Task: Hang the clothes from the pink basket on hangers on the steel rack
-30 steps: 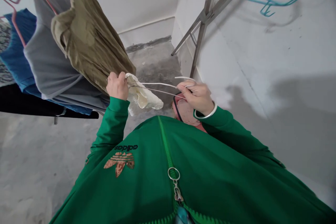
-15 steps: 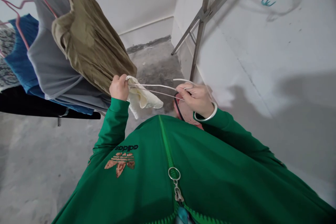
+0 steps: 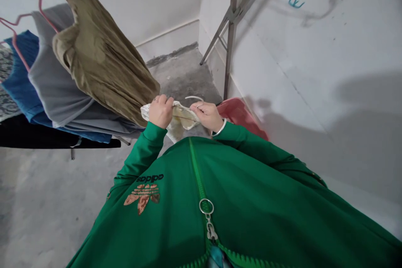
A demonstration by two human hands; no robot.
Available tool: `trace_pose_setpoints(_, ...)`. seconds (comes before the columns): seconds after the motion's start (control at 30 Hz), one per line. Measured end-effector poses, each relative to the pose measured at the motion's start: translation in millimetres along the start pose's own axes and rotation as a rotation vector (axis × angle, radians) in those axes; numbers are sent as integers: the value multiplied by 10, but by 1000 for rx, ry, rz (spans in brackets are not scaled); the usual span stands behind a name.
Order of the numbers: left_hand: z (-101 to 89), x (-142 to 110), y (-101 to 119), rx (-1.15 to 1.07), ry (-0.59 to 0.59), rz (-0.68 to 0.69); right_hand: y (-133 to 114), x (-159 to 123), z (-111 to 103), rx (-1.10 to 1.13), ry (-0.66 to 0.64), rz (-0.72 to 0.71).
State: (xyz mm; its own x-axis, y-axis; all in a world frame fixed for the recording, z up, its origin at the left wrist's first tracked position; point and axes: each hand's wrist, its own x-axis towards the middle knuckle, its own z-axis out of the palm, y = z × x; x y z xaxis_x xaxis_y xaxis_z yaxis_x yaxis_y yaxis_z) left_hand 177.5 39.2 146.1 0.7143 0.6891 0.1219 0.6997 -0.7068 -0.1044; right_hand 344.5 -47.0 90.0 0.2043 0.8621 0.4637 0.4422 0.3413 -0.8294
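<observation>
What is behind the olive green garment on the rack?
Behind the olive garment, a grey garment hangs, then a blue garment; much of the grey is covered.

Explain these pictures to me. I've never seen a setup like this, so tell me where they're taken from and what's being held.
There's no machine here. A camera worn on a person's head looks down over their green Adidas track jacket. Their left hand and right hand both grip a cream lace garment with a white strap. A silver-coloured bangle circles the right wrist. To the left, an olive garment and a grey garment hang on pink wire hangers. Below is a concrete floor. Beyond the right hand is a red item, too hidden to identify.
</observation>
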Motion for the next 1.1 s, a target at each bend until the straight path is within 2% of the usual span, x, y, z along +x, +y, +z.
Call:
trace_pose_setpoints(0.1, -24, -2, -92, -89, 95, 77, 74, 61, -29, 39, 66, 11)
trace_pose_setpoints(0.17, -58, -3, -123, -105, 89, 77, 93, 103, -53, 52, 50, -21)
trace_pose_setpoints(0.37, -79, -2, -39, -111, -137, 8, 123, 246, -53, 4, -67, -50)
trace_pose_setpoints(0.43, -65, -4, -32, -115, -152, -61, 112, 280, -78, -82, 38, -80)
trace_pose_setpoints(0.5, -59, -4, -61, -121, -112, -130, 93, 273, -100, -183, 209, -140)
trace_pose_setpoints(0.53, -60, -3, -87, -126, -86, -157, 89, 246, -98, -219, 253, -185)
trace_pose_setpoints(0.57, -63, -2, -117, -129, -58, -181, 93, 204, -80, -242, 225, -237)
trace_pose_setpoints(0.6, -68, -3, -148, -134, -31, -198, 109, 148, -44, -263, 116, -292)
trace_pose_setpoints(0.7, -86, -17, -218, -162, 36, -210, 244, -59, 163, -327, -364, -392)
trace_pose_setpoints(0.77, -99, -40, -247, -185, 86, -203, 395, -175, 315, -415, -588, -344)
trace_pose_setpoints(0.87, -124, -89, -310, -221, 162, -187, 652, -256, 398, -618, -809, -137)
trace_pose_setpoints(0.9, -131, -110, -348, -238, 179, -180, 735, -261, 371, -671, -850, -85)
trace_pose_setpoints(0.97, -133, -161, -454, -280, 194, -169, 893, -255, 246, -703, -841, -54)
trace_pose_setpoints(1.1, -63, -308, -710, -379, 225, -191, 1163, -256, -107, -602, -673, -106)
